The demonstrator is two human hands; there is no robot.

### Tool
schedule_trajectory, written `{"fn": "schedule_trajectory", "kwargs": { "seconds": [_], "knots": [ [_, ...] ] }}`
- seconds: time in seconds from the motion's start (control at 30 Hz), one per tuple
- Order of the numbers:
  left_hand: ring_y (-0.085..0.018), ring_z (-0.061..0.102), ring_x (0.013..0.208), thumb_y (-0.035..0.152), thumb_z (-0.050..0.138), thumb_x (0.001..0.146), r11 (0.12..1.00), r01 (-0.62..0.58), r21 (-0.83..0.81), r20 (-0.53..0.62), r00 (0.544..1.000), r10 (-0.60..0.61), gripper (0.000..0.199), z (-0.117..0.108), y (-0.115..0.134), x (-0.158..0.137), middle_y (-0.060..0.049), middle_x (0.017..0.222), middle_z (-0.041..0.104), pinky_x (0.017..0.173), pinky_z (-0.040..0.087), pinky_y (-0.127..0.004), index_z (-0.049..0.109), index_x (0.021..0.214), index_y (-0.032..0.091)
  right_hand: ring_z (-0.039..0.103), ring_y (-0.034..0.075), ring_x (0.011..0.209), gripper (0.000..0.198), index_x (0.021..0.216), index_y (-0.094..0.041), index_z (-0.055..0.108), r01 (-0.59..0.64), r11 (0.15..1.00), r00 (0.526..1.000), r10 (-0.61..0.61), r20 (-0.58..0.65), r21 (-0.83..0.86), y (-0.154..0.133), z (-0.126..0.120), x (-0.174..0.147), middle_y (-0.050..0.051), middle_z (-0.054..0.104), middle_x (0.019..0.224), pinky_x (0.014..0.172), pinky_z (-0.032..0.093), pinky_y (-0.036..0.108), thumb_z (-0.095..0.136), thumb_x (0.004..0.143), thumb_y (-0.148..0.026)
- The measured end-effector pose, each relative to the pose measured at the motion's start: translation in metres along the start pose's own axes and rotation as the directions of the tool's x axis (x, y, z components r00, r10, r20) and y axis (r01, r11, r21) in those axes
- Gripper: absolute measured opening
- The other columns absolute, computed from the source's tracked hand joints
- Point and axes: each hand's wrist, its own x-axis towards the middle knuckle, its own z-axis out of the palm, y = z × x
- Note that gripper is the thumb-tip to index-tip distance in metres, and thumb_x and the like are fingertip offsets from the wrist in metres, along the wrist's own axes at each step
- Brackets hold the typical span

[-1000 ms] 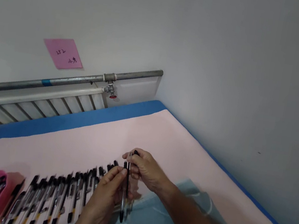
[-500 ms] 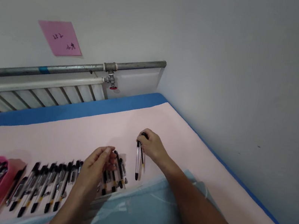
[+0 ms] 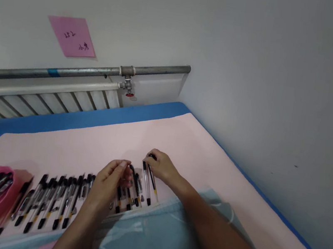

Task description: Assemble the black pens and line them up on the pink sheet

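Note:
My right hand (image 3: 161,166) is closed around the upper ends of pen parts, near the right end of a row. Below its fingers show a clear pen barrel (image 3: 146,183) with black ends and a thin dark refill (image 3: 153,179) with a yellow section. A black piece (image 3: 152,156) peeks out at the fingertips. My left hand (image 3: 112,179) hovers over the row with curled fingers, thumb against forefinger; what it holds, if anything, is hidden. Disassembled pens (image 3: 62,200) lie side by side beneath and left of it, with small metallic bits among them.
A pink pouch or bowl (image 3: 11,196) full of pens stands at the lower left. Pale pink sheeting (image 3: 88,141) covers a blue surface (image 3: 130,112). Behind are a radiator (image 3: 62,101), a metal pipe (image 3: 83,71) and a pink note (image 3: 74,38); light-blue cloth (image 3: 151,240) lies in front.
My right hand has moved slightly left and down, bringing the clear barrel and refill beside the row. My left hand keeps nearly the same pose. The view has shifted slightly.

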Motion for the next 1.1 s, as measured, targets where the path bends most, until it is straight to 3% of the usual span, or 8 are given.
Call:
{"fn": "schedule_trajectory", "kwargs": {
  "seconds": [0.3, 0.47, 0.67, 0.83, 1.1],
  "knots": [
    [-0.012, 0.054, 0.063, 0.044, 0.060, 0.069, 1.000, 0.001, 0.015, -0.013, 1.000, -0.001, 0.034, 0.000, 0.003, 0.001, 0.000, 0.071, 0.058, 0.055, 0.048, -0.024, 0.060, 0.086, 0.015, 0.053, 0.012, 0.063, 0.009, 0.069, -0.017, 0.056, -0.105, 0.986, 0.994, 0.105, -0.013, -0.129, -0.003, -0.002, -0.004, 0.001, 0.060, 0.067, 0.058, 0.037, 0.021, 0.048, 0.072, -0.021],
    [-0.011, 0.054, 0.062, 0.045, 0.060, 0.069, 0.999, 0.015, 0.028, 0.004, 1.000, -0.016, 0.035, -0.001, 0.001, 0.002, 0.000, 0.070, 0.058, 0.056, 0.048, -0.024, 0.060, 0.087, 0.015, 0.051, 0.009, 0.048, 0.011, 0.076, -0.017, 0.055, -0.216, 0.976, 0.973, 0.216, 0.079, -0.004, -0.012, -0.003, -0.009, -0.002, 0.054, 0.057, 0.049, 0.035, 0.019, 0.044, 0.075, -0.019],
    [-0.011, 0.054, 0.062, 0.045, 0.062, 0.066, 0.999, 0.019, 0.026, -0.011, 1.000, -0.019, 0.036, 0.000, 0.004, 0.003, 0.001, 0.069, 0.058, 0.055, 0.048, -0.024, 0.060, 0.085, 0.015, 0.050, 0.008, 0.047, 0.011, 0.075, -0.017, 0.056, -0.163, 0.970, 0.981, 0.178, 0.071, -0.182, -0.004, -0.005, -0.008, -0.002, 0.056, 0.059, 0.046, 0.032, 0.019, 0.046, 0.076, -0.022],
    [-0.012, 0.054, 0.061, 0.046, 0.063, 0.065, 0.999, 0.020, 0.033, -0.001, 1.000, -0.020, 0.038, -0.002, 0.004, 0.002, 0.000, 0.068, 0.058, 0.055, 0.047, -0.024, 0.060, 0.086, 0.014, 0.054, 0.009, 0.044, 0.015, 0.081, -0.017, 0.056, -0.214, 0.969, 0.963, 0.231, 0.140, -0.124, 0.001, 0.002, -0.010, -0.001, 0.058, 0.057, 0.046, 0.036, 0.018, 0.042, 0.079, -0.022],
    [-0.012, 0.054, 0.062, 0.046, 0.062, 0.066, 0.999, 0.025, 0.045, 0.008, 1.000, -0.026, 0.037, -0.001, 0.003, 0.003, 0.000, 0.067, 0.058, 0.056, 0.047, -0.024, 0.060, 0.086, 0.015, 0.057, 0.008, 0.048, 0.017, 0.084, -0.016, 0.058, -0.114, 0.981, 0.968, 0.145, 0.202, -0.158, -0.001, 0.002, -0.014, 0.000, 0.062, 0.061, 0.048, 0.037, 0.017, 0.043, 0.080, -0.023]
  ]
}}
